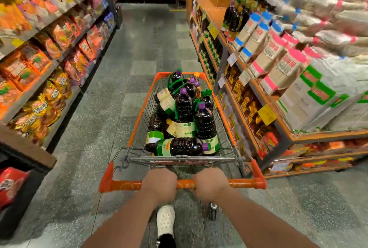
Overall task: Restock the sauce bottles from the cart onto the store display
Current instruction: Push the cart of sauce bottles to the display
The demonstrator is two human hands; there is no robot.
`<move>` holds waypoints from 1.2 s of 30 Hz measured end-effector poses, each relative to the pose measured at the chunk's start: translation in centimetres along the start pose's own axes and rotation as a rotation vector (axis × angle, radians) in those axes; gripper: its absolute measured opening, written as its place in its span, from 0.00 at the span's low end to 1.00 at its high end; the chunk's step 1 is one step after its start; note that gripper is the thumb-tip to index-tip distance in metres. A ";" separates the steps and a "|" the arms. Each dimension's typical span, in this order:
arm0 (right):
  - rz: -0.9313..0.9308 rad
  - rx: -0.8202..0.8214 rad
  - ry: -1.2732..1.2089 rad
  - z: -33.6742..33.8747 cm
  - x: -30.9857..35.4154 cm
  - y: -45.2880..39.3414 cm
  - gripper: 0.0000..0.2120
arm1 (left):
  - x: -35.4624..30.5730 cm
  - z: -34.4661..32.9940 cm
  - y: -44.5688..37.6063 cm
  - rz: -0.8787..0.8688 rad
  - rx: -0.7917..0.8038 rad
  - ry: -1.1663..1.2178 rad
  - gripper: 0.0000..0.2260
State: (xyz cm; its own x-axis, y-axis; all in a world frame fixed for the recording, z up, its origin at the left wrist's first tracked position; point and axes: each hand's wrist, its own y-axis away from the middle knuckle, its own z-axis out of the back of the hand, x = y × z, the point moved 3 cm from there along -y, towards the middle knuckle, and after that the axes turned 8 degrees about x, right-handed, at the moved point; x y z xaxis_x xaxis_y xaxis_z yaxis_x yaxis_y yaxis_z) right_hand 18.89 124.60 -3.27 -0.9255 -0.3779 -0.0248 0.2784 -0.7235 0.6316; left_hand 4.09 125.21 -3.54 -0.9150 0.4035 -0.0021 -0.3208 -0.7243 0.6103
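Observation:
An orange-framed wire shopping cart stands in the aisle straight ahead of me. It holds several dark sauce bottles with purple caps and green-and-cream labels, some upright, some lying flat. My left hand grips the orange cart handle left of centre. Right of centre on the same handle, my right hand has its fingers wrapped round the bar. More dark sauce bottles stand on the orange display shelf farther along on the right.
Shelves of orange and yellow snack bags line the left side. On the right, an orange shelf unit holds paper sacks and packets close to the cart. The grey tiled aisle floor runs ahead to more shelving. My white shoe shows below the handle.

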 end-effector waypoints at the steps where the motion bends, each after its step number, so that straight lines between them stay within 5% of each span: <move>1: -0.008 -0.004 0.008 1.4 -1.0 -1.7 0.06 | 0.9 1.3 -1.8 -0.007 -0.004 -0.007 0.03; 36: -0.034 -0.034 -0.028 49.0 -36.1 -61.4 0.12 | 31.3 50.4 -63.6 -0.011 0.007 -0.052 0.13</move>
State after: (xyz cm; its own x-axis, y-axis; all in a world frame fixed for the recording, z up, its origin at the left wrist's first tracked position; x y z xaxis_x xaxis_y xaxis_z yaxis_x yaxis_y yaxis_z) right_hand 22.61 210.95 -3.14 -0.9414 -0.3364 -0.0235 0.2548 -0.7551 0.6041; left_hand 8.22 212.10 -2.47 -0.8975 0.4399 0.0325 -0.3286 -0.7160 0.6160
